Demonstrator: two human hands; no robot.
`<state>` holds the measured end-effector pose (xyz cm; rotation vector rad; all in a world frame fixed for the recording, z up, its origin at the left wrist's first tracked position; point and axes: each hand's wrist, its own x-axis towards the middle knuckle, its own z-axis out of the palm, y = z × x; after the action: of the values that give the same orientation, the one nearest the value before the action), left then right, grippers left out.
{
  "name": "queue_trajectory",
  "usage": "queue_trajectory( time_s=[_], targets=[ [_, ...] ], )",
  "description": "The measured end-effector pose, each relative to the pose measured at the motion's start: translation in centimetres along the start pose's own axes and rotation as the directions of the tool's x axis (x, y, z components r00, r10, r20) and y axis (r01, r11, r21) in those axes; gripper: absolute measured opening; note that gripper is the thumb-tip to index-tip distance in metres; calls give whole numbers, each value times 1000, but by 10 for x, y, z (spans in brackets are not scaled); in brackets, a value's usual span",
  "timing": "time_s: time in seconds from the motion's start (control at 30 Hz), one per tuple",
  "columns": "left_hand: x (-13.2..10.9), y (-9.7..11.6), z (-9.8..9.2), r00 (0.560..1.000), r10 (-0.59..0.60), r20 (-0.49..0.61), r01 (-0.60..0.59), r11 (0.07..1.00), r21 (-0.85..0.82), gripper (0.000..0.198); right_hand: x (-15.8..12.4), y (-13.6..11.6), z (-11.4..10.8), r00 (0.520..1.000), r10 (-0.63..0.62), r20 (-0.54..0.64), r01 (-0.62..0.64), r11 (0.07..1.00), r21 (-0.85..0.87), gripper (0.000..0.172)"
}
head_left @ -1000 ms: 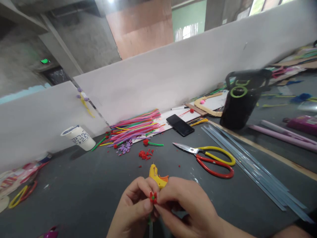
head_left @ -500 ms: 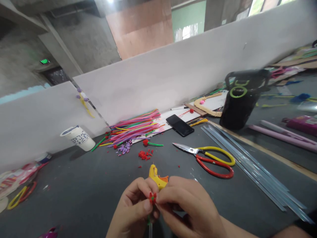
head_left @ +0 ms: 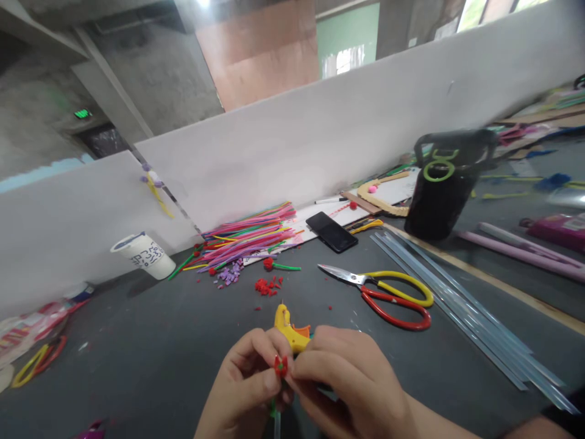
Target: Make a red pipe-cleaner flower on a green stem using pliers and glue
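A small red flower [head_left: 281, 366] with a green centre sits pinched between the thumb and fingers of my left hand [head_left: 251, 378]. The closed fingertips of my right hand [head_left: 350, 378] meet its right side; whether they grip a petal or a loose bit is hidden. Below my left fingers shows a bit of green and a translucent stick [head_left: 277, 424]. Just behind both hands lies a yellow glue gun [head_left: 287, 329] with an orange trigger, partly covered by my fingers. Beyond it are small red pieces [head_left: 267, 286] and a finished-looking red flower on a green stem [head_left: 269, 263].
Scissors [head_left: 388, 296] with red and yellow handles lie to the right, beside clear glue sticks [head_left: 457, 305]. Farther back are a phone [head_left: 331, 231], bundled pipe cleaners [head_left: 256, 235], purple pieces [head_left: 231, 272], a white cup [head_left: 148, 256] and a black bottle [head_left: 441, 201].
The red flower has turned slightly between my fingers, and my right hand has shifted a little. Everything on the table stays where it was.
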<state>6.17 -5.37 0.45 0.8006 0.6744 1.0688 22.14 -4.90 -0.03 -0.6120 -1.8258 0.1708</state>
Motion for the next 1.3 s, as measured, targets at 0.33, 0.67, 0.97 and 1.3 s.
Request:
queue_trajectory(
  time_s=[0.33,0.67,0.97,1.3],
  targets=[
    [0,1,0,1000,2,22,-2,1000,4,13,-3,2,2,999,-37,6,37,999,-9,11],
    [0,4,-4,990,120,78,-128,985,112,7,1,-3,3,995,99,-21,-96,989,113,8],
    [0,1,-5,980,180,85,-190,972,141,7,-1,-4,6,985,169,-13,-165,971,175,8],
    [1,0,-5,977,170,128,-186,975,124,6,-3,-4,7,992,119,-34,-113,982,151,9]
  ],
)
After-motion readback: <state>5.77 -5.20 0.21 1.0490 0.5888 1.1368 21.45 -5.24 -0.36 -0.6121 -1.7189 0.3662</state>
